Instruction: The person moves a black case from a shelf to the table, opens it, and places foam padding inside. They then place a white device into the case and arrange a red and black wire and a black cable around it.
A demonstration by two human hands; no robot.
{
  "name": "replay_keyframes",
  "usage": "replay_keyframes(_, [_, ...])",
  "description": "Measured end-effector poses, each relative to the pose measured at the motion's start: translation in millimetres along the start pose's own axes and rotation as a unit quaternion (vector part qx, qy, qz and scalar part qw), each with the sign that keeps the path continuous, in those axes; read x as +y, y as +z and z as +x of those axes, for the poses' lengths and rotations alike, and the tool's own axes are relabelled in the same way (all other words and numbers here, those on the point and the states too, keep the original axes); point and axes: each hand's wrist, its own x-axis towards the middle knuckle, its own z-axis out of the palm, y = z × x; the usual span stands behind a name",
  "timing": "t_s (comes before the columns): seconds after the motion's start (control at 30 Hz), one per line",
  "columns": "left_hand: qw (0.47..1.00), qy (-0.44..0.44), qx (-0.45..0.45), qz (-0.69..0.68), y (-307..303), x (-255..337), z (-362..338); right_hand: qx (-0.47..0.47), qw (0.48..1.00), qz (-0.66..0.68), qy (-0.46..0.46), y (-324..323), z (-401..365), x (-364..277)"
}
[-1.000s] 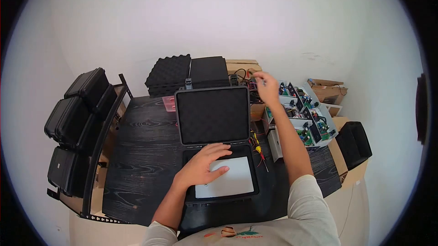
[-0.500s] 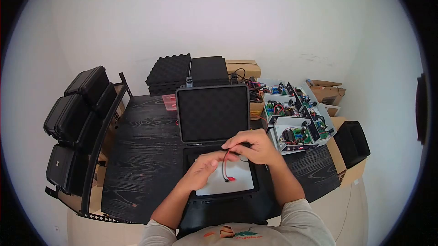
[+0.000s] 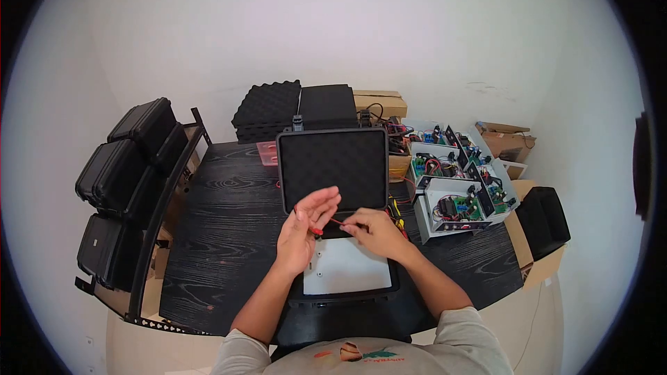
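My left hand (image 3: 301, 234) is raised over the case's left side, palm turned inward and fingers stretched out. A thin red and black cable (image 3: 336, 221) runs from it across to my right hand (image 3: 375, 231), whose fingertips are pinched on it. A red connector end (image 3: 317, 231) hangs by the left palm, and a bit of red shows near the left thumb. Whether the cable loops round the left hand is partly hidden. Below both hands, the open black hard case (image 3: 397, 284) holds a white panel (image 3: 347, 274). Its foam-lined lid (image 3: 333, 166) stands upright behind.
Several white housings with circuit boards (image 3: 455, 208) stand at the right, beside a cardboard box (image 3: 538, 271). Yellow and red-handled tools (image 3: 396, 212) lie right of the lid. Black foam sheets (image 3: 326, 104) are stacked behind it. Closed black cases (image 3: 111, 173) fill the left rack.
My left hand has lifted and turned upright with its fingers extended. My right hand has lowered slightly, keeping the cable pinched. The red connector has moved from over the panel to the left palm.
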Motion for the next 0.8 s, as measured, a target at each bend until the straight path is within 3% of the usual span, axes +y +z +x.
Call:
replay_keyframes(0.1, [0.997,-0.006,0.075,-0.004,-2,-7,8,-0.015,0.990,-0.114,-0.075,-3,-17,-13])
replay_keyframes(0.2, [0.992,-0.001,0.087,0.090,-4,-20,13,-0.046,0.978,-0.171,-0.107,-9,-32,-38])
replay_keyframes(0.3, [0.983,-0.085,-0.009,0.163,-2,-27,6,-0.043,0.964,-0.197,-0.175,-18,-36,-57])
replay_keyframes(0.4, [0.932,-0.190,-0.176,0.254,-9,-26,-4,0.006,0.945,-0.209,-0.252,-31,-29,-64])
replay_keyframes(0.47, [0.931,-0.247,-0.233,0.131,-3,-20,-11,0.026,0.938,-0.207,-0.278,-43,-22,-65])
replay_keyframes(0.53, [0.902,-0.330,-0.275,0.041,-3,-9,-13,0.035,0.956,-0.154,-0.246,-48,-16,-56])
replay_keyframes(0.67, [0.923,-0.219,-0.317,-0.015,0,-6,-17,0.059,0.987,-0.029,-0.146,-34,-4,-29])
replay_keyframes(0.77, [0.957,-0.113,-0.255,-0.085,3,0,-15,0.023,0.997,0.027,-0.070,-14,-1,-12])
replay_keyframes(0.8, [0.972,-0.100,-0.201,-0.075,2,0,-14,0.004,0.996,0.006,-0.084,-9,-3,-5])
